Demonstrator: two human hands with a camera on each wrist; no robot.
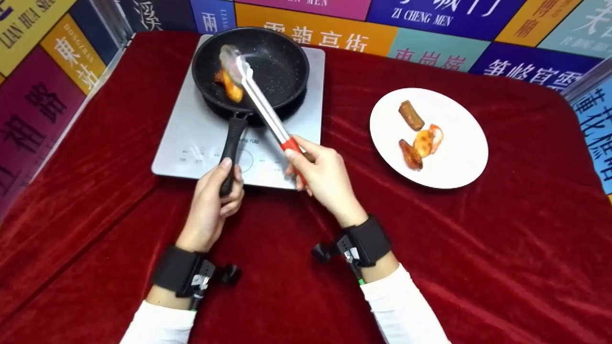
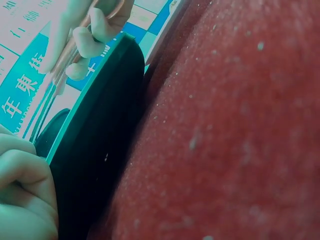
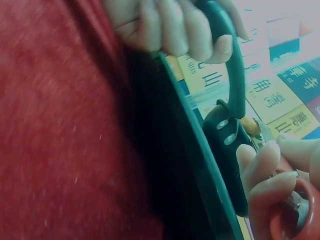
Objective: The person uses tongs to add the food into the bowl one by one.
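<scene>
A black frying pan (image 1: 277, 71) sits on a silver induction cooktop (image 1: 174, 138). My left hand (image 1: 205, 205) grips the pan's black handle (image 1: 234, 138), fingers curled round its end. In my right hand (image 1: 327, 179) are metal tongs (image 1: 265, 110) with a red grip, slanting up and left into the pan. Their pale, blurred tips overlap a browned, orange-yellow piece of food (image 1: 233, 90) at the pan's left side. In the right wrist view, fingers and thumb of my right hand (image 3: 272, 175) wrap the red grip (image 3: 312, 210).
To the right, a white oval plate (image 1: 454, 167) holds a brown sausage-like piece (image 1: 411, 115) and several browned food pieces (image 1: 423, 143). Dark red cloth (image 1: 287, 267) covers the table, with folds. Colourful panels with printed lettering (image 1: 315, 33) stand along the back and sides.
</scene>
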